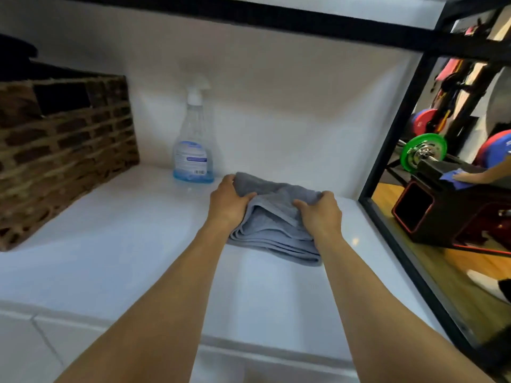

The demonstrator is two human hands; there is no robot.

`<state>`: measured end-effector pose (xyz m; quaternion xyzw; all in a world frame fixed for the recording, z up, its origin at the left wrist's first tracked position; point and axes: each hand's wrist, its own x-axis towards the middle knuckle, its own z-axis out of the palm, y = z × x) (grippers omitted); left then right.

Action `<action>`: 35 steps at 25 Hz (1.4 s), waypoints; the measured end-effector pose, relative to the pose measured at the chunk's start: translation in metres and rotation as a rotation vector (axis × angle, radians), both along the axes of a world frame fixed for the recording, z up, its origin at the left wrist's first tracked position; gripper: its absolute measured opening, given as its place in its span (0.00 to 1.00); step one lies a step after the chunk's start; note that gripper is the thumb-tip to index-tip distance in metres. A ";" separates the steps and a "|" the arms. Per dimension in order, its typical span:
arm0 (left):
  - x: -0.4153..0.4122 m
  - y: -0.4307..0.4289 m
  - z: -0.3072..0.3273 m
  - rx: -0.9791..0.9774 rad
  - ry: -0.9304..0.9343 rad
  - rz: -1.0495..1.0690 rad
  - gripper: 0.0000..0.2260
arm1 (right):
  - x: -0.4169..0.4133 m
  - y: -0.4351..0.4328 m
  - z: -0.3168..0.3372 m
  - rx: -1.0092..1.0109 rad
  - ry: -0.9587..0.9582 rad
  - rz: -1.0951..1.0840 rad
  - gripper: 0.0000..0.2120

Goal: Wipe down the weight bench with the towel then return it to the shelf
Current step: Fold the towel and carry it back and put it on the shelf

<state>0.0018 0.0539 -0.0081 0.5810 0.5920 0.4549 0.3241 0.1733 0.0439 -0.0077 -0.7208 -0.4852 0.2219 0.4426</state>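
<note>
Where the white shelf (110, 244) runs off to the left, a woven brown basket (63, 150) stands on it against the wall. Just right of the basket, at the far edge of the shelf, a clear spray bottle (193, 150) with a white trigger head and a little blue liquid at its bottom stands upright. Near and to the right of the bottle, the left hand (228, 201) grips the left side of the grey towel (276, 225), fingers curled over its far edge and thumb pressing into the top fold. The towel lies folded in several layers on the shelf, between the two hands, its stacked edges facing near. The right hand (320, 214) grips the towel's right side, fingers curled into the cloth. Right of the shelf a black frame (392, 139) slants down. Beyond it a green weight plate (423, 154) sits on a bar, with a black block (453, 211) trimmed in red below it. A blue cloth (450, 176) lies on that block under another person's hand.
</note>
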 end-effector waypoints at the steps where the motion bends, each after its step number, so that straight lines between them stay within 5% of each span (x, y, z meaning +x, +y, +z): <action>1: 0.004 0.011 0.001 0.003 0.043 -0.011 0.26 | 0.002 0.008 0.000 0.009 -0.059 -0.002 0.27; 5: 0.004 0.049 -0.010 0.011 0.267 -0.036 0.24 | 0.012 0.035 -0.011 -0.031 -0.291 -0.036 0.24; 12: -0.008 0.049 -0.009 -0.097 0.582 -0.107 0.25 | 0.023 0.027 -0.007 -0.049 -0.373 -0.054 0.18; 16: -0.013 0.025 0.000 -0.119 0.678 -0.211 0.28 | 0.004 -0.010 0.007 0.058 -0.621 0.312 0.17; 20: -0.020 0.015 -0.004 -0.078 0.616 -0.246 0.28 | 0.008 -0.037 -0.008 -0.079 -0.774 0.468 0.21; 25: -0.015 0.010 -0.010 0.038 0.544 -0.249 0.17 | 0.007 -0.047 0.000 0.003 -0.619 0.438 0.17; 35: -0.020 -0.019 -0.022 0.076 0.634 -0.206 0.25 | 0.003 -0.059 -0.017 0.008 -0.708 0.380 0.20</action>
